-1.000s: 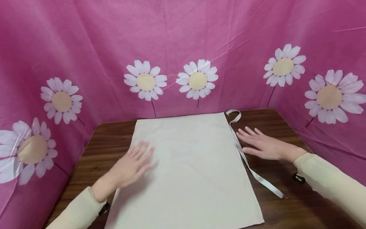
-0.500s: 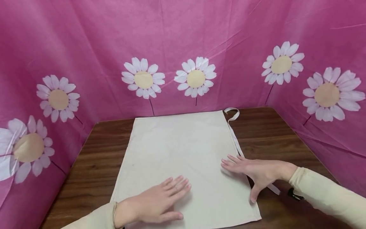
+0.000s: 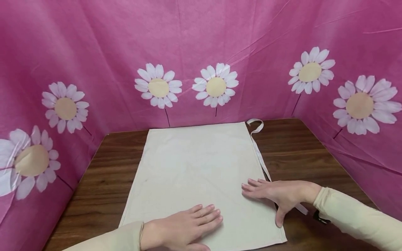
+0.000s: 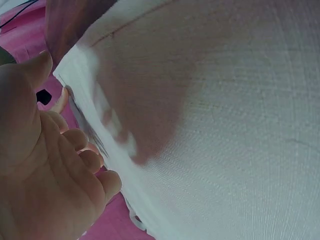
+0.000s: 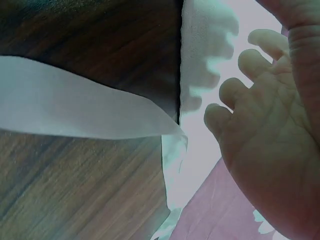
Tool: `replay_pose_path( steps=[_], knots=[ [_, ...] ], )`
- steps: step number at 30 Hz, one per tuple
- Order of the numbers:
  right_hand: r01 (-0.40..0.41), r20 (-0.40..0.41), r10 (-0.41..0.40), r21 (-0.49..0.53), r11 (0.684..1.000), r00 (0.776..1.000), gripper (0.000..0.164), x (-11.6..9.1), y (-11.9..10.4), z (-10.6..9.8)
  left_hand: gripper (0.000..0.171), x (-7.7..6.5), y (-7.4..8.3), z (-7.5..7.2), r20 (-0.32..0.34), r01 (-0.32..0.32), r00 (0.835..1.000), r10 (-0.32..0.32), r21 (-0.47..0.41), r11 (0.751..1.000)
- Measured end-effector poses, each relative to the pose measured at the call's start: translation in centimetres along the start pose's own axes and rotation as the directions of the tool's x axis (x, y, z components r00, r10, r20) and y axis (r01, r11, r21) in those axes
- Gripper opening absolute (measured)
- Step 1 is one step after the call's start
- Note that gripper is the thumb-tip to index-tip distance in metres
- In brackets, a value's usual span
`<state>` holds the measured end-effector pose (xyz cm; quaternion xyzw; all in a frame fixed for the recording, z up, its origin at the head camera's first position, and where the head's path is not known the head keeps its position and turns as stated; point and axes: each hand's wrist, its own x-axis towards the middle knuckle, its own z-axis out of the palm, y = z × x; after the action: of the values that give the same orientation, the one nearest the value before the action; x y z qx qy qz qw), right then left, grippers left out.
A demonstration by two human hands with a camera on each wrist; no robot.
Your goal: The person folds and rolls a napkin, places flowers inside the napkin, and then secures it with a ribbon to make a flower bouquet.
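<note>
A cream rectangular cloth (image 3: 198, 164) lies flat on the table, with a long ribbon-like tie (image 3: 259, 155) along its right side. Over the cloth's near part is my left hand (image 3: 188, 226), palm down with fingers extended. In the left wrist view, that hand's shadow falls on the fabric (image 4: 240, 125), and a gap seems to separate them. My right hand (image 3: 279, 195) spans the right edge, fingers over the cloth and thumb near its lower right corner. The right wrist view shows the tie (image 5: 80, 100) running across the wood beside the hem. Neither hand holds anything.
The dark wooden table (image 3: 103, 167) shows on both sides of the cloth. A pink curtain (image 3: 188, 35) printed with white daisies surrounds the back and sides of the table.
My left hand has swept from the cloth's left side toward its near middle. My right hand has come from beside the tie down and left onto the right edge. The cloth stays in place.
</note>
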<state>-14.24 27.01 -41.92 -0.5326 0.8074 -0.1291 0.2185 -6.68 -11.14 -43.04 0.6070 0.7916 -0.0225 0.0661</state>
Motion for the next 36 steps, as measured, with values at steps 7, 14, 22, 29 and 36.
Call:
replay_pose_path(
  steps=[7,14,22,29,36],
  knots=[
    [-0.031,0.009,0.032,-0.054,0.998,0.999,0.112,0.3,0.3,0.6,0.071,0.7,-0.1,0.5,0.014,-0.006,1.0,0.005,0.035,0.999],
    [-0.065,-0.014,0.064,-0.07,0.995,0.998,0.103,0.4,0.5,0.8,0.07,1.0,-0.1,1.3,0.042,-0.026,0.999,0.022,0.097,0.995],
    [0.004,-0.134,-0.025,-0.156,0.988,0.991,0.061,0.9,1.1,0.5,0.069,1.3,0.0,1.4,0.053,-0.047,0.998,0.04,0.144,0.988],
    [0.074,-0.257,-0.153,-0.296,0.952,0.954,0.034,1.6,2.3,-0.1,0.068,1.4,-0.1,1.2,0.074,-0.045,0.997,0.038,0.101,0.994],
    [0.143,-0.38,-0.242,-0.27,0.952,0.893,0.034,2.2,3.8,-1.0,0.068,1.7,-0.4,1.0,0.092,-0.054,0.994,0.055,-0.009,0.998]
  ],
)
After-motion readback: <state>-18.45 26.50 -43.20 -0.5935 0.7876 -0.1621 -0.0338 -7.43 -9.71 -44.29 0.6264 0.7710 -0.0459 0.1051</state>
